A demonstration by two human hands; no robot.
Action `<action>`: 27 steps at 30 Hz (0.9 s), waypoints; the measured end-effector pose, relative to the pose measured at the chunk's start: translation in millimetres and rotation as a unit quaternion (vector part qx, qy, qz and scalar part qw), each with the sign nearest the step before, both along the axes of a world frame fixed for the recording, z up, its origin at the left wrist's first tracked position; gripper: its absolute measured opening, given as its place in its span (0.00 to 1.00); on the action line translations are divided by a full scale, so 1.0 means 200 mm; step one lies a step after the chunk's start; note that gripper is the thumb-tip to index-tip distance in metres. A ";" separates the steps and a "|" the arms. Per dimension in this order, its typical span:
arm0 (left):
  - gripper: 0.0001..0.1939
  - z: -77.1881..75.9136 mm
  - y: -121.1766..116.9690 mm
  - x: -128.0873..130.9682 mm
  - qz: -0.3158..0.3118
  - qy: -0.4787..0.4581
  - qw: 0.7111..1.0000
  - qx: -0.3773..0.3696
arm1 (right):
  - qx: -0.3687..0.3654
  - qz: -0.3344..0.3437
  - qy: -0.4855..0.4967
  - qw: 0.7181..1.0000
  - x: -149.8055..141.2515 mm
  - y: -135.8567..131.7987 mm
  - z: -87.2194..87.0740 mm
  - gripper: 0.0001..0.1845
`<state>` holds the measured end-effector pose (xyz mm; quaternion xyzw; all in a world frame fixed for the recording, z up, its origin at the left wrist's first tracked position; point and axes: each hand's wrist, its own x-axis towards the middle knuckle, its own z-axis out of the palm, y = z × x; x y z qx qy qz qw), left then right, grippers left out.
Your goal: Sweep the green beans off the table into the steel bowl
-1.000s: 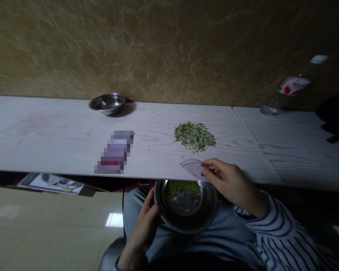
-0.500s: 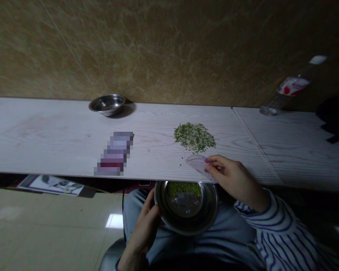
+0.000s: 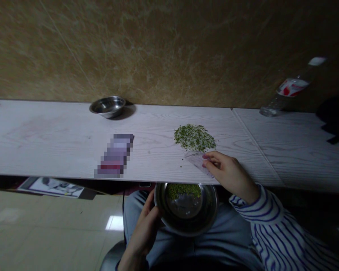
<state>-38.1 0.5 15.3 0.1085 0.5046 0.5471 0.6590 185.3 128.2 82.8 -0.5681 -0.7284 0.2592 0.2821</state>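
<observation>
OK, L to R: small metal bowl (image 3: 107, 108) at the back of the desk (image 3: 152, 128), w/ a blurred-out flat item (image 3: 114, 155) nearer the front edge. Next I've got the L hand (image 3: 147, 221), its grip holding the L rim of the big metal bowl (image 3: 183, 226) over the lap (image 3: 228, 227), just below the desk edge; green grains (image 3: 184, 190) bank along its far side. Then the loose grain patch (image 3: 194, 137) on the desk: approx. oval, long axis L–R w/ a slight slant, R end nearer the front. Just this side of it is the clear plastic piece (image 3: 197, 162), pinched in the R hand's (image 3: 227, 171) grip. Key relation for me: from that grip the patch lies fwd & a bit L, w/ the piece's far edge just beside it; can't tell if they touch. R hand's the nearer one. Far R, a plastic bottle (image 3: 292, 87).
</observation>
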 end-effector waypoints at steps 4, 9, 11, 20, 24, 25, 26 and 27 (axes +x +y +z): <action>0.37 -0.01 0.00 0.00 0.005 -0.002 1.000 -0.006 | 0.014 0.014 -0.025 1.000 -0.04 0.00 0.01 0.11; 0.36 -0.01 0.00 -0.02 0.013 0.015 1.000 0.001 | 0.012 0.045 -0.055 0.997 -0.07 0.00 0.04 0.12; 0.35 -0.01 0.00 -0.03 0.018 0.027 0.999 0.003 | 0.009 0.069 -0.067 0.995 -0.08 0.00 0.06 0.12; 0.37 0.02 0.00 -0.06 0.037 0.033 0.999 0.003 | -0.022 0.158 -0.113 0.981 -0.14 -0.06 0.14 0.13; 0.37 0.01 -0.01 -0.04 0.017 0.026 1.000 0.004 | -0.027 0.192 -0.100 0.976 -0.14 -0.12 0.15 0.12; 0.38 0.00 -0.01 -0.03 0.008 0.025 1.000 0.004 | -0.027 0.194 -0.097 0.976 -0.13 -0.13 0.14 0.12; 0.38 0.00 -0.01 -0.02 0.000 0.022 1.000 0.003 | -0.026 0.190 -0.093 0.977 -0.11 -0.13 0.14 0.12; 0.36 -0.01 -0.01 -0.01 0.004 0.017 1.000 -0.001 | -0.027 0.181 -0.086 0.979 -0.09 -0.14 0.13 0.11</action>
